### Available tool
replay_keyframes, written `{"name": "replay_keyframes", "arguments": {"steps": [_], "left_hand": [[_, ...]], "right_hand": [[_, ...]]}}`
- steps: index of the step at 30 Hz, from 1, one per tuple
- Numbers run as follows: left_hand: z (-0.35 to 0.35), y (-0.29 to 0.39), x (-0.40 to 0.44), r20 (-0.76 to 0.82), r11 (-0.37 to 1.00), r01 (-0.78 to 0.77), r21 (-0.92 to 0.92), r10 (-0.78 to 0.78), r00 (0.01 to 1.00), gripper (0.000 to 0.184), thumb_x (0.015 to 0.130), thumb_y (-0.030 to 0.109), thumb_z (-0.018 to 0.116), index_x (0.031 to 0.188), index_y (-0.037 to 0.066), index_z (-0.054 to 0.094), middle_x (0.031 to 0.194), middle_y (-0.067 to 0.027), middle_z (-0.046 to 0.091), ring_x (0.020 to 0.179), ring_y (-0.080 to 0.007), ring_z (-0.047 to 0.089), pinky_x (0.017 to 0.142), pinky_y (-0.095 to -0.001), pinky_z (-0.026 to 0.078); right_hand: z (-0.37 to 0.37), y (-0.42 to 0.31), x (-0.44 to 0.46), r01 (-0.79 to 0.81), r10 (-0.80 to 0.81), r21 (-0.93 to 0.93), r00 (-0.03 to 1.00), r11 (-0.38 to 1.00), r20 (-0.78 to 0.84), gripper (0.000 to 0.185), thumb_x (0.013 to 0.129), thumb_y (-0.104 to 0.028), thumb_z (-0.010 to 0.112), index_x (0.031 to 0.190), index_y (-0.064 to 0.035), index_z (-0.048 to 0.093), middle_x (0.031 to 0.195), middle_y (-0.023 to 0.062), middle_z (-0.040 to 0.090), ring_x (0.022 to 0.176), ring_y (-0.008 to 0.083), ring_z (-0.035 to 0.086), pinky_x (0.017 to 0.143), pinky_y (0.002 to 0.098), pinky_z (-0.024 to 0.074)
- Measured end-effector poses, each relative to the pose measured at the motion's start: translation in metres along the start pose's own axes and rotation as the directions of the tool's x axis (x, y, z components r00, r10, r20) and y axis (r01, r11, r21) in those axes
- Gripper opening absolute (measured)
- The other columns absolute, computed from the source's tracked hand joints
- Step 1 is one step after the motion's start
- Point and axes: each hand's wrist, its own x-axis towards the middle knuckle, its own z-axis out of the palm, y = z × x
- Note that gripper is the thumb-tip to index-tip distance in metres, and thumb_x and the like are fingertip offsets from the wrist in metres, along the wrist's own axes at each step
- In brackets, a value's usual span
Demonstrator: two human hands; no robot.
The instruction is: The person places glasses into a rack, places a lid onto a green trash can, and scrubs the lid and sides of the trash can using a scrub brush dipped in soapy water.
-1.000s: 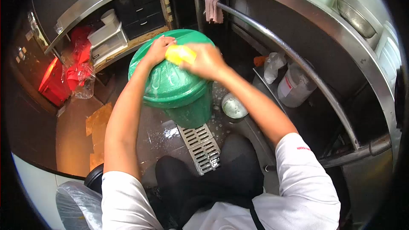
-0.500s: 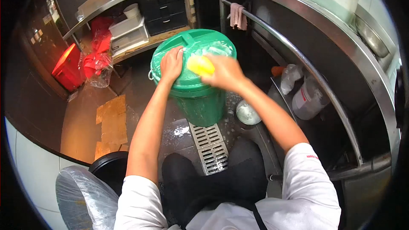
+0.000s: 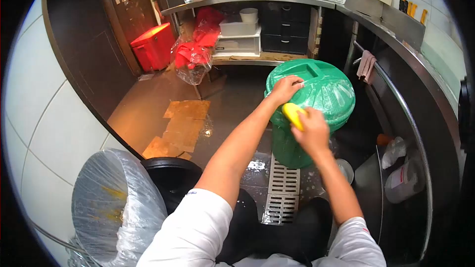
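Observation:
A green bin lid [image 3: 329, 81] with a recessed handle and streaks of white suds sits on top of a tall green bin [image 3: 287, 148]. My left hand [image 3: 287, 89] rests on the near left part of the lid, its fingers stretched over the surface. Gripped in my right hand [image 3: 313, 131] is a yellow sponge [image 3: 294, 115], held at the lid's near edge just below my left hand. The right fingers are slightly blurred. Under the bin runs a slotted metal floor drain [image 3: 283, 188]. Partly behind my right forearm is a round metal bowl [image 3: 346, 169].
At lower left stands a bin lined with clear plastic [image 3: 143, 217], beside a black round bin [image 3: 170, 168]. Flattened cardboard [image 3: 183, 128] lies on the wet floor. A red box [image 3: 154, 44] stands at the back left. A metal rail [image 3: 403, 104] curves along the right.
The view has swung left and up, so the bin appears farther right. My right hand has brought the sponge from the lid's top to its near edge. My left hand stays on the lid.

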Motion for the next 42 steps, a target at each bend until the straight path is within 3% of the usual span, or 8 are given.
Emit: {"name": "replay_keyframes", "arguments": {"steps": [5,8,11,18,23,29,35,42], "left_hand": [[0.009,-0.008,0.0,0.01,0.998,-0.031,0.057,0.03,0.999,0.038,0.094,0.03,0.066,0.125,0.008,0.067,0.121,-0.0158,0.068,0.115,-0.0334,0.064,0.097,-0.0438,0.05],[0.012,0.041,0.006,-0.017,0.959,-0.017,0.283,0.022,1.0,0.055,0.095,0.036,0.062,0.148,0.027,0.05,0.12,-0.0183,0.067,0.114,-0.0367,0.062,0.098,-0.0468,0.049],[0.031,0.069,0.031,0.121,0.885,0.05,0.463,-0.119,0.986,0.059,0.097,0.059,0.05,0.147,0.029,0.052,0.132,-0.0229,0.06,0.123,-0.0399,0.057,0.103,-0.0504,0.046],[0.031,0.073,0.069,-0.038,0.677,0.278,0.682,-0.347,0.937,0.071,0.094,0.075,0.036,0.143,0.027,0.057,0.138,-0.0237,0.058,0.128,-0.0422,0.054,0.108,-0.058,0.038],[0.028,0.061,0.072,-0.172,0.651,0.463,0.602,-0.46,0.871,0.068,0.095,0.072,0.037,0.133,0.024,0.065,0.136,-0.0237,0.059,0.128,-0.043,0.055,0.105,-0.0582,0.041],[0.024,0.038,0.089,-0.089,0.736,0.446,0.51,-0.471,0.878,0.046,0.088,0.049,0.053,0.125,0.028,0.071,0.133,-0.0166,0.065,0.124,-0.0369,0.061,0.106,-0.0482,0.045],[0.051,0.044,0.09,-0.017,0.855,0.277,0.438,-0.3,0.954,0.071,0.076,0.032,0.066,0.146,0.022,0.055,0.133,-0.0189,0.065,0.125,-0.035,0.061,0.105,-0.045,0.047],[0.037,0.06,0.067,0.119,0.891,0.109,0.442,-0.178,0.977,0.071,0.076,0.029,0.067,0.143,0.006,0.056,0.132,-0.024,0.064,0.125,-0.0369,0.06,0.106,-0.0444,0.045]], "right_hand": [[-0.072,0.133,-0.015,-0.549,0.54,-0.003,0.823,0.836,-0.174,0.046,0.082,-0.03,0.076,0.12,-0.0064,0.064,0.107,0.0156,0.068,0.1,0.0382,0.065,0.084,0.0464,0.0531],[-0.036,0.26,-0.046,-0.688,0.741,0.641,0.616,0.341,0.267,0.049,0.084,-0.035,0.077,0.121,-0.0081,0.059,0.103,0.0053,0.065,0.094,0.0165,0.064,0.083,0.0354,0.0515],[-0.028,0.227,-0.047,-0.658,0.799,0.75,0.487,0.069,0.353,0.053,0.084,-0.034,0.077,0.126,-0.0099,0.054,0.111,0.005,0.063,0.098,0.0191,0.062,0.085,0.0356,0.0515],[0.013,0.125,-0.03,-0.549,0.778,0.697,0.628,0.461,-0.021,0.06,0.076,-0.024,0.084,0.121,-0.0068,0.049,0.106,0.0111,0.066,0.097,0.0243,0.067,0.086,0.0379,0.0533],[-0.015,0.06,-0.046,-0.593,0.719,0.675,0.683,0.439,0.132,0.061,0.077,-0.029,0.083,0.122,-0.0078,0.049,0.111,0.0172,0.068,0.105,0.0294,0.068,0.089,0.0405,0.0525],[-0.061,0.043,-0.07,-0.515,0.655,0.512,0.744,0.687,-0.132,0.058,0.08,-0.03,0.081,0.129,-0.0082,0.059,0.117,0.0145,0.067,0.108,0.0346,0.066,0.091,0.0417,0.0516],[-0.062,0.026,-0.054,-0.313,0.374,0.251,0.892,0.916,-0.254,0.06,0.076,-0.029,0.083,0.129,-0.0116,0.061,0.114,0.013,0.064,0.104,0.0335,0.063,0.088,0.0428,0.054],[-0.074,0.137,-0.033,-0.587,0.671,0.347,0.711,0.732,-0.211,0.047,0.077,-0.03,0.08,0.118,-0.0123,0.065,0.103,0.0145,0.071,0.094,0.0354,0.069,0.083,0.0442,0.0567]]}}
